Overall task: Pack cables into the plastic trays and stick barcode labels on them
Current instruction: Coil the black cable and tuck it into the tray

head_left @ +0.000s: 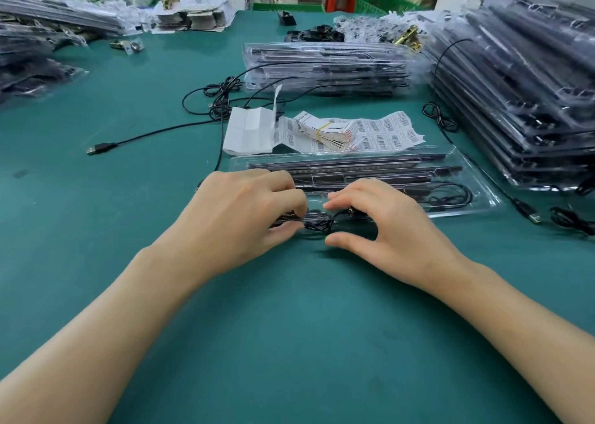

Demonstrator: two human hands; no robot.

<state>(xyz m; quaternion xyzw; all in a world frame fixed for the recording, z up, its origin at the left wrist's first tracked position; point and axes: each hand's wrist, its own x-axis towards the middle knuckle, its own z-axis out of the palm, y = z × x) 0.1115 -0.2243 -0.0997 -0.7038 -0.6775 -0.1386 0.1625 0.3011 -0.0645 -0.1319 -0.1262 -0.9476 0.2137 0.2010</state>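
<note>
Left hand [244, 217] and right hand [386, 230] fingers clamp 1 coiled black cable [318, 225] at the clear plastic tray [476, 199], on the green desk [289, 327].

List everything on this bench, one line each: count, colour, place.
coiled cable: one, black, at the tray's near edge, between the hands
plastic tray: one, clear, holding black strips, under and behind the hands
barcode labels: several sheets, white, behind the tray
backing paper: one piece, white, left of the labels
loose USB cables: several, black, centre-left
packed tray stacks: three groups, clear and black, centre back, right, far left
table: one, green
left hand: pinches the cable
right hand: fingers curled on the cable
</note>
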